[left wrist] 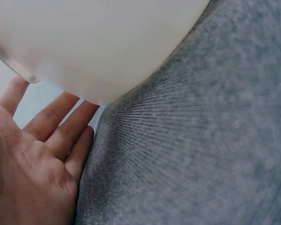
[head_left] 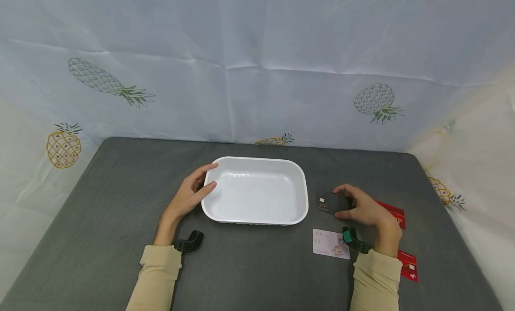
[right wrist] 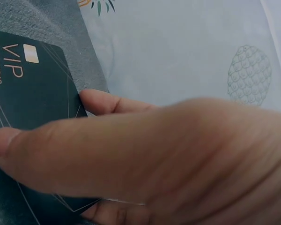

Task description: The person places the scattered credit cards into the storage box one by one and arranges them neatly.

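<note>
At the near right of the grey cloth-covered counter [head_left: 249, 270], a red plastic card with a chip [head_left: 410, 268] lies partly hidden by the tan right sleeve [head_left: 377, 277]. Left of that and a little farther is a flat, pale pink VIP card [head_left: 329, 243]; past the wrist, a second red card with gold lettering [head_left: 399, 217] shows in part. The right hand [head_left: 364, 208] pinches a dark green VIP card [head_left: 333, 202] across its width — thumb on the near edge, fingertip on the far one — probably because something so thin is best held by its edges. I cannot tell whether it is raised off the cloth. Well apart, the left hand [head_left: 189, 194] rests at the left end of a glossy white rectangular dish [head_left: 255, 222], thumb and forefinger tips over the rim, other fingers fairly straight by the outer wall — likely steadying it. Farthest hangs a pale pineapple-print cloth [head_left: 241, 100].
</note>
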A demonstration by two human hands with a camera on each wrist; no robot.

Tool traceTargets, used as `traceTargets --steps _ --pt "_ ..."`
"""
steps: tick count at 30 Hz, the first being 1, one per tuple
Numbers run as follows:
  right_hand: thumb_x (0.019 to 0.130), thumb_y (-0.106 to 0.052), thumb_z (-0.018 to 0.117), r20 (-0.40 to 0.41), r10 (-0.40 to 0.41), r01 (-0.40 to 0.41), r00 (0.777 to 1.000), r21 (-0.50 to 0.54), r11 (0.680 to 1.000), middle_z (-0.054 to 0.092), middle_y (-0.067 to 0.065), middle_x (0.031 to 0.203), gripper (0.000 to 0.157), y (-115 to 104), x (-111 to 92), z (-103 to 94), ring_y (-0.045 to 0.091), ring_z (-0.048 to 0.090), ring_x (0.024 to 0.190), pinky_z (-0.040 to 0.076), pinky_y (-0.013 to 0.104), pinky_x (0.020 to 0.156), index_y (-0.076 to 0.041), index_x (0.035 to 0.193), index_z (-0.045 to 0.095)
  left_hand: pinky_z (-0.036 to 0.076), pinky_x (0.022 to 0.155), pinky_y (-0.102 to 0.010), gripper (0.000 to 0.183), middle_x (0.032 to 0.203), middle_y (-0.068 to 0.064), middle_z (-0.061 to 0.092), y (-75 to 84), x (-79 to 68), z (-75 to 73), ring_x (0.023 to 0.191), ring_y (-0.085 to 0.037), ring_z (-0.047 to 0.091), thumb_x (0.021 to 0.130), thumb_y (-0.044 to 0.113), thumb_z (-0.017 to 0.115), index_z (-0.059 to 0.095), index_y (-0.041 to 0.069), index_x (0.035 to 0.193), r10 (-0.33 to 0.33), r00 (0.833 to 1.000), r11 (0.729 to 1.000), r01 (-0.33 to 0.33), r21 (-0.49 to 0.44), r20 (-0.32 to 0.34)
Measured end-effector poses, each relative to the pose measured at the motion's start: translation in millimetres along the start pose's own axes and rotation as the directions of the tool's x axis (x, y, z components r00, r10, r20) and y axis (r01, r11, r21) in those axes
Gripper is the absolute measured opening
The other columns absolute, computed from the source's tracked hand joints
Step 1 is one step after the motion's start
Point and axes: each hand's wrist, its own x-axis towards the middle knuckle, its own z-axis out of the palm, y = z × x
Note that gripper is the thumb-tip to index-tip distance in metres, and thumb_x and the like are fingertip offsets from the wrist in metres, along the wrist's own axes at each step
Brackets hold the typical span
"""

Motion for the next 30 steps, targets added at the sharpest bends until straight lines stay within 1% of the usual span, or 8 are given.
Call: traceTargets --steps 3,7,11,15,19,21,27,30 --pt "0.081 -0.007 0.084 -0.015 -0.023 0.023 1.000 -0.010 1.000 0.044 0.033 0.135 0.060 -0.9 -0.3 0.2 0.048 0.046 0.121 0.049 0.046 0.085 -0.002 0.133 0.053 0.036 0.105 -0.010 0.052 0.158 -0.017 0.046 -0.3 0.2 0.2 0.144 -0.031 0.045 0.100 0.012 0.063 0.050 0.011 0.150 0.001 1.000 1.000 -0.001 -0.002 0.001" --pt "0.081 -0.009 0.085 -0.019 -0.022 0.022 1.000 -0.019 1.000 0.043 0.031 0.132 0.062 -1.6 -0.9 -0.4 0.047 0.045 0.121 0.048 0.045 0.086 -0.002 0.134 0.054 0.035 0.106 -0.009 0.052 0.159 -0.018 0.044 -0.4 0.3 0.3 0.146 -0.037 0.043 0.100 0.011 0.062 0.050 0.010 0.150 0.001 1.000 1.000 -0.001 -0.009 0.003" --pt "0.080 -0.014 0.087 -0.007 0.018 -0.018 1.000 -0.021 1.000 0.043 0.029 0.130 0.068 -2.9 -0.6 -1.5 0.044 0.047 0.118 0.048 0.051 0.089 -0.004 0.138 0.054 0.034 0.106 -0.009 0.052 0.159 -0.017 0.044 -0.6 0.3 0.1 0.147 -0.037 0.041 0.100 0.011 0.062 0.049 0.010 0.150 -0.002 1.000 1.000 0.002 -0.016 0.004" --pt "0.079 -0.019 0.089 -0.001 0.019 -0.019 1.000 -0.040 0.999 0.046 0.027 0.127 0.073 -3.1 0.4 -1.2 0.039 0.049 0.113 0.048 0.054 0.091 -0.005 0.141 0.054 0.034 0.107 -0.009 0.052 0.159 -0.016 0.044 -0.9 0.5 0.1 0.147 -0.035 0.041 0.100 0.011 0.062 0.050 0.010 0.150 0.000 1.000 1.000 0.000 -0.018 0.004" --pt "0.080 -0.020 0.088 0.000 0.006 -0.006 1.000 -0.057 0.998 0.049 0.025 0.124 0.073 -4.5 0.3 -1.2 0.034 0.048 0.110 0.048 0.049 0.089 -0.003 0.142 0.054 0.034 0.107 -0.009 0.052 0.159 -0.016 0.044 -1.1 0.4 0.1 0.147 -0.033 0.041 0.100 0.011 0.062 0.050 0.011 0.150 -0.004 1.000 1.000 0.004 -0.022 0.004" --pt "0.081 -0.020 0.086 -0.004 0.002 -0.003 1.000 -0.068 0.998 0.049 0.025 0.122 0.071 -5.3 0.0 -1.7 0.034 0.049 0.108 0.048 0.045 0.086 -0.003 0.142 0.054 0.035 0.107 -0.009 0.052 0.159 -0.016 0.044 -1.3 0.4 0.3 0.146 -0.029 0.042 0.100 0.011 0.062 0.050 0.011 0.150 -0.004 1.000 1.000 0.004 -0.025 0.005" --pt "0.084 -0.023 0.083 -0.048 -0.013 0.008 0.999 -0.105 0.994 0.050 0.025 0.121 0.068 -6.2 -0.4 -2.5 0.034 0.053 0.103 0.048 0.038 0.080 -0.003 0.142 0.054 0.035 0.106 -0.009 0.052 0.159 -0.017 0.044 -1.3 0.3 0.2 0.139 -0.002 0.045 0.100 0.010 0.062 0.049 0.010 0.150 0.004 1.000 0.999 -0.003 -0.032 0.006" --pt "0.085 -0.025 0.083 -0.061 -0.013 0.006 0.998 -0.110 0.994 0.050 0.026 0.121 0.068 -7.1 -0.6 -2.6 0.034 0.054 0.104 0.049 0.039 0.080 -0.004 0.143 0.054 0.036 0.106 -0.010 0.052 0.158 -0.017 0.045 -3.0 0.4 0.2 0.138 -0.001 0.045 0.100 0.010 0.063 0.049 0.009 0.150 0.005 1.000 1.000 -0.005 -0.028 0.001"
